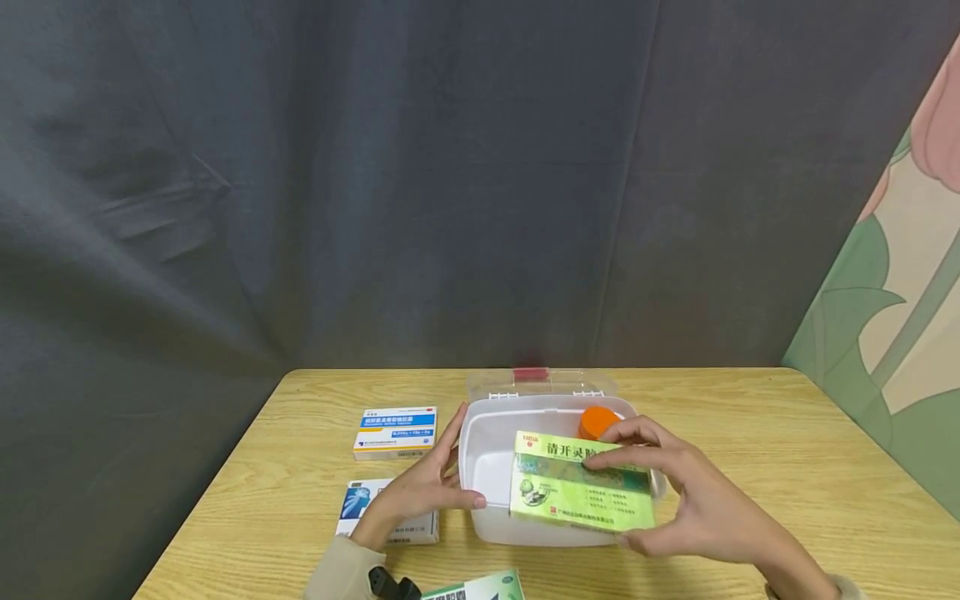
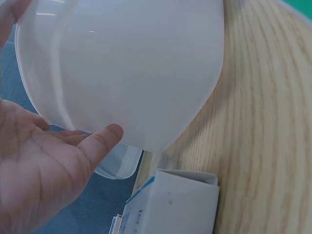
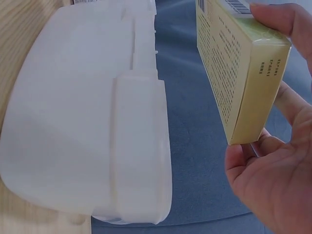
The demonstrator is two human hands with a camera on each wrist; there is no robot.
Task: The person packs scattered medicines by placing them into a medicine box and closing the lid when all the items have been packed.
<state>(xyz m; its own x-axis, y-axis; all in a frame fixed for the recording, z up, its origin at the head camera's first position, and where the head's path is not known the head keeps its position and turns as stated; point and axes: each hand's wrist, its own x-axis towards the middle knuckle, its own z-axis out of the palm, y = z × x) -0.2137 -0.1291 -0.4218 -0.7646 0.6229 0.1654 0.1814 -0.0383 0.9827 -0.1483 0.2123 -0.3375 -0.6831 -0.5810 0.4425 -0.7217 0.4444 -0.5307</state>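
Note:
My right hand (image 1: pixel 686 492) grips a green medicine box (image 1: pixel 581 492), thumb at its near edge and fingers at its far edge. The box is tilted above the near right part of a white plastic box (image 1: pixel 487 454) whose clear lid (image 1: pixel 491 383) stands open behind. From the right wrist view, the medicine box (image 3: pixel 229 63) is apart from the plastic box's wall (image 3: pixel 68 107). My left hand (image 1: pixel 420 492) holds the plastic box at its left end, thumb at the front rim and fingers along the side. Inside it an orange cap (image 1: pixel 597 422) shows, partly hidden by the medicine box.
To the left lie a blue-and-white medicine box (image 1: pixel 395 432) and, nearer, another white-and-blue one (image 1: pixel 416 529), partly behind my left wrist. A green-and-white box (image 1: pixel 487 586) is cut off at the lower frame edge. A dark curtain (image 1: pixel 480 183) hangs behind the wooden table (image 1: pixel 247 500).

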